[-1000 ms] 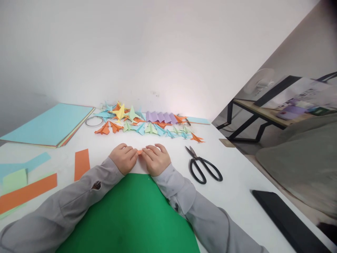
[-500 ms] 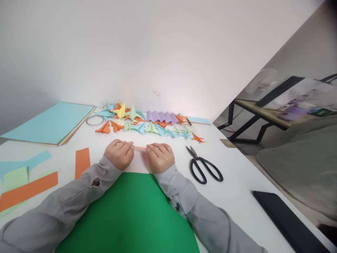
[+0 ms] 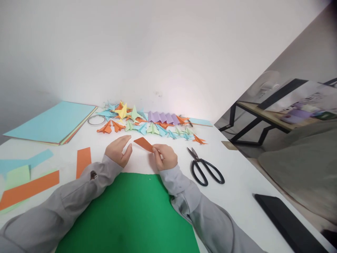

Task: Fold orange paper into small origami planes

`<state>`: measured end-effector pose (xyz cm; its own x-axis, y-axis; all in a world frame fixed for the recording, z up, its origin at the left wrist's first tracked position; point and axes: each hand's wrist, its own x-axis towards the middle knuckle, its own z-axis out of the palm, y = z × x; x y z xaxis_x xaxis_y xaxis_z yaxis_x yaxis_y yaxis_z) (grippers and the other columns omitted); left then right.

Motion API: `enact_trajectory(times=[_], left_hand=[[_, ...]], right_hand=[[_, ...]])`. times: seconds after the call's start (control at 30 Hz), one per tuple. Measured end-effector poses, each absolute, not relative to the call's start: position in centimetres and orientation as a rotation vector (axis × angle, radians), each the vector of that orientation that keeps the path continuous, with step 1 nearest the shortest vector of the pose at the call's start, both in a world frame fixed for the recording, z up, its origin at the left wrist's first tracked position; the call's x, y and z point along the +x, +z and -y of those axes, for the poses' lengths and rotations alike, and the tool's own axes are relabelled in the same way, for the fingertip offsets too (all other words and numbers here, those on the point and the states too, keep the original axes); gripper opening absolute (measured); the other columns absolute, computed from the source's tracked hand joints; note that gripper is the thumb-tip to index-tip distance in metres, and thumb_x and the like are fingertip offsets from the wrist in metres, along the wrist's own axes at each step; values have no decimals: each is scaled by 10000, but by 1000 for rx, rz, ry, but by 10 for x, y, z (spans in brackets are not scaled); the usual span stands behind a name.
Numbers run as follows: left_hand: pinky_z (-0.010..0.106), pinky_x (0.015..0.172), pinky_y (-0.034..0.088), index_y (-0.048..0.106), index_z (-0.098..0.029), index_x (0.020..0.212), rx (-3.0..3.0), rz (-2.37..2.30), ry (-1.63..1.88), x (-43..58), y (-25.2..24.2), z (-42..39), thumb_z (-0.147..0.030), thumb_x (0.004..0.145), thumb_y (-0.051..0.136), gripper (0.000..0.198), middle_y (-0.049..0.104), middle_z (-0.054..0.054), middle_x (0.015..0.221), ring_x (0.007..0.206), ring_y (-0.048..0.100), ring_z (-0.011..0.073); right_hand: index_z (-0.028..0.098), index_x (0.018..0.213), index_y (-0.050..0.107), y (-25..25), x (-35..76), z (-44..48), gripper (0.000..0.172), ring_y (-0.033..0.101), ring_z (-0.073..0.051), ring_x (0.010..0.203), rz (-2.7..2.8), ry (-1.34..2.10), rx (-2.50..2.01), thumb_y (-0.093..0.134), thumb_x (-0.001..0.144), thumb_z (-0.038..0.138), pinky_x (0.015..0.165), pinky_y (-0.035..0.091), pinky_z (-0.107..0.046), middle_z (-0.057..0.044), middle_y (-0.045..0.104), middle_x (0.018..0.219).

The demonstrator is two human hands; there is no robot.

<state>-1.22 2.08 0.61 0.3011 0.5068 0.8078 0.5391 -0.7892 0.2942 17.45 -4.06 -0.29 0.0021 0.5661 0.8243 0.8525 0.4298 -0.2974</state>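
Note:
An orange piece of paper (image 3: 143, 143), folded with a slanted end, is pinched by its right end between the thumb and fingers of my right hand (image 3: 165, 156). Just left of the paper's free end, my left hand (image 3: 118, 151) is open, its thumb apart from its fingers and nothing between them. Both hands are above the white table, past the far edge of a green sheet (image 3: 131, 214). Behind them lie several small folded paper planes (image 3: 152, 128) in orange, blue, green and yellow. A purple pleated paper strip (image 3: 163, 117) lies among them.
Black-handled scissors (image 3: 204, 168) lie partly spread right of my right hand. A black flat object (image 3: 286, 221) is at the right edge. On the left are an orange strip (image 3: 83, 162), other paper pieces (image 3: 31, 188), a stack of coloured sheets (image 3: 52, 121) and a tape roll (image 3: 96, 120).
My left hand has let go of the orange paper and opened. My right hand keeps hold of it, and the paper has turned so its flat face shows.

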Motion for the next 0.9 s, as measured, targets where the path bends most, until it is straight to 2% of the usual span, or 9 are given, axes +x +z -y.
enact_trajectory(times=[0.07,0.13,0.23,0.33,0.57,0.73,0.9], left_hand=[[305,697,544,564,-120,1089,-2801,1336,-1778,-6,5,-16,-311,771,536,371,643,131,1057,890,635,202],[296,603,559,581,-94,1062,-3010,1672,-1972,0,8,-12,-393,703,610,468,687,113,897,703,660,188],[273,513,553,652,-84,836,-3204,1978,-2158,4,15,-8,-399,656,656,363,668,46,606,493,615,141],[241,474,541,648,-101,706,-3143,2037,-2377,5,19,-6,-366,635,681,277,639,13,522,443,590,116],[219,411,505,662,-111,659,-3468,1837,-2014,4,15,-3,-369,590,715,272,633,16,492,406,571,117],[208,397,482,659,-124,647,-3415,1830,-2058,6,19,1,-370,619,690,250,618,2,470,385,550,104],[195,373,457,636,-134,562,-3315,1855,-2158,8,23,5,-350,622,680,229,578,-15,413,356,523,91]], right_hand=[[184,775,627,-2,171,43,197,594,-139,620,1607,-45,-1291,440,824,222,595,456,-253,-36,667,694],[189,767,620,-2,167,44,214,556,-124,553,1532,204,-1307,440,828,287,536,443,-238,-18,645,654],[184,763,609,-2,165,45,234,521,-121,529,1444,422,-1326,452,815,350,500,418,-236,-8,615,606],[184,742,599,-1,161,45,231,496,-114,506,1339,583,-1293,496,785,385,482,397,-233,7,583,557],[175,678,596,1,158,41,289,544,-116,475,1032,1050,-1137,699,602,434,469,430,-238,7,626,541],[173,630,611,-2,164,37,290,552,-112,464,988,1142,-1087,746,550,417,452,434,-234,8,643,540],[166,624,637,-6,165,34,279,466,-63,390,968,1127,-1047,756,543,406,402,359,-197,30,603,479]])
